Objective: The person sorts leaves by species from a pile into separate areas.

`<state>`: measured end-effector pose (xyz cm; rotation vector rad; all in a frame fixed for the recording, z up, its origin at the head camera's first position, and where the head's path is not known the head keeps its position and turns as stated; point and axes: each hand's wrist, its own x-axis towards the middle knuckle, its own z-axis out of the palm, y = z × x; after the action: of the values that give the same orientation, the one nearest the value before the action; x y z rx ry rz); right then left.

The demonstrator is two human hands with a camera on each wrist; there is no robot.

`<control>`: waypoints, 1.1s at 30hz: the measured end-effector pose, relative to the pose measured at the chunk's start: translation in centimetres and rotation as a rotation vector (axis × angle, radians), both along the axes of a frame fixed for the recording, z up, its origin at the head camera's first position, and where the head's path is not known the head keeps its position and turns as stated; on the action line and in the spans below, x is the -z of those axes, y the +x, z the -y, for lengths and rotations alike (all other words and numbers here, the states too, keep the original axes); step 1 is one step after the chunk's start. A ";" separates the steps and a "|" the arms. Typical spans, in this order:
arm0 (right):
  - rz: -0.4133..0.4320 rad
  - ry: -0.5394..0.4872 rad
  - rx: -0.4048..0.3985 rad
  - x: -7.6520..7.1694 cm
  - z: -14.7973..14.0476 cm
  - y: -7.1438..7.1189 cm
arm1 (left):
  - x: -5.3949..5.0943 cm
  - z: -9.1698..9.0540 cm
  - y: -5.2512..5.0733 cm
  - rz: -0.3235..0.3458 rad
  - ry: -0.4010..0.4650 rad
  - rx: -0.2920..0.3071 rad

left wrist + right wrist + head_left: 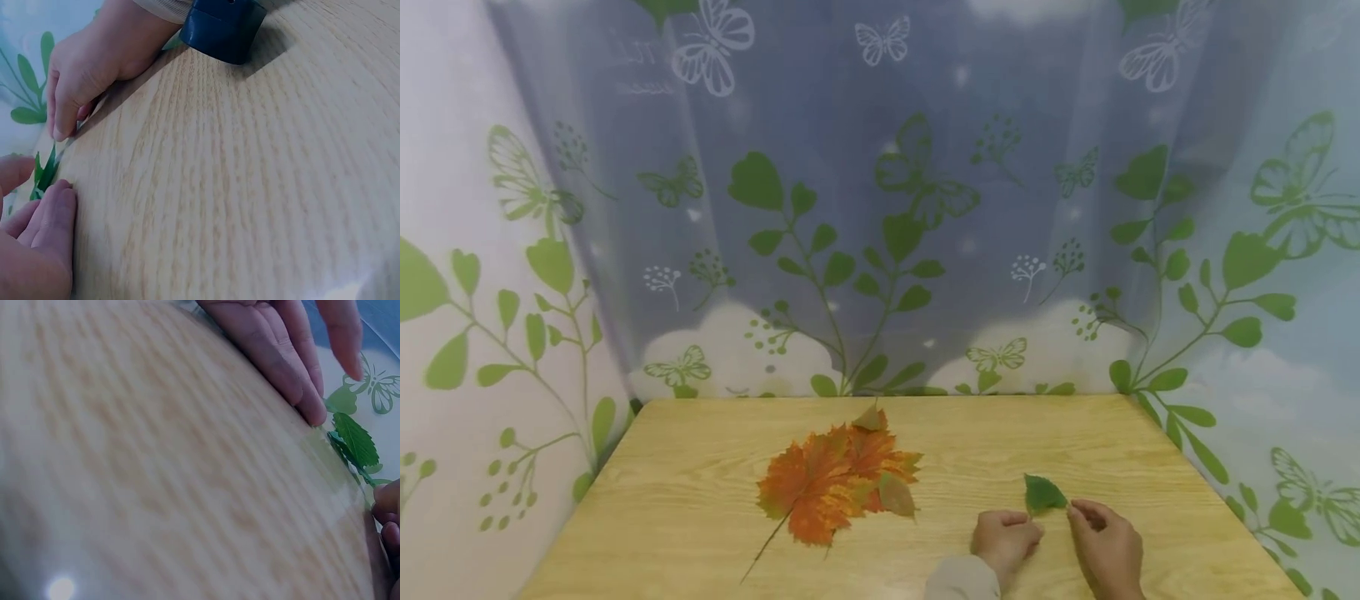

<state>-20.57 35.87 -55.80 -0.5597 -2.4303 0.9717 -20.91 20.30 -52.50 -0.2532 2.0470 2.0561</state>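
A: Where's the green leaf [1043, 493]?

B: Right half of the tabletop [647, 517], between the two hands. Well in from the far edge, nearer the right edge than the left.

A: Grip status?

B: Right hand [1107, 543] pinches one end of it, thumb against fingertips. Left hand [1006, 537] isn't clenched: fingers fairly straight just beside the other end, one digit raised clear of the rest. Whether it touches the leaf — can't tell.

A: Leaf geometry?

B: Broad blade, saw-toothed rim, veins showing as ribs in the right wrist view. Tilted up off the wood. A darker, narrow green strip [342, 450] runs along its lower side; can't tell if that's a fold or a second leaf.

A: Anything else on there?

B: Orange spray [827, 483], left of centre. Overlapping lobed leaves, jagged rims, blotched yellow and green. Thin dark stem [766, 548] points toward the near left corner. Dull green-brown leaflets [896, 495] on its right side, and up toward the far edge.

A: Surfaces?

B: Tabletop is pale yellow wood grain, streaky, with a bright glare spot. Behind it, a backdrop [842, 83] in soft vertical folds — leaf-and-butterfly print. Pale sleeve [962, 577] at the left wrist; dark, smooth, rounded device [224, 28] at the right.
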 end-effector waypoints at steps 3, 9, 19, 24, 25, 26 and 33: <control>-0.002 0.006 0.006 0.0 0.0 0.0 | -0.1 0.2 -0.1 -0.014 -0.008 0.050; 0.015 0.000 -0.002 -0.2 -0.1 -0.1 | -1.0 0.7 -0.2 -0.058 -0.138 0.110; 0.040 0.006 -0.033 -0.3 -0.2 0.0 | -1.2 1.5 -0.2 -0.129 -0.104 0.178; 0.038 0.011 -0.049 -0.2 -0.4 0.0 | -1.3 1.7 -0.3 -0.109 -0.081 0.202; 0.034 0.011 -0.055 -0.2 -0.4 0.0 | -1.4 1.8 -0.2 -0.106 -0.078 0.207; 0.032 0.013 -0.056 -0.1 -0.4 0.0 | -1.4 1.9 -0.2 -0.104 -0.077 0.212; 0.006 0.019 -0.036 0.2 -0.4 -0.2 | -2.2 2.3 -0.4 -0.143 -0.084 0.273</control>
<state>-20.75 36.29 -55.98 -0.5151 -2.4598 0.9622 -21.31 18.02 -50.31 0.1561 2.1165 1.8730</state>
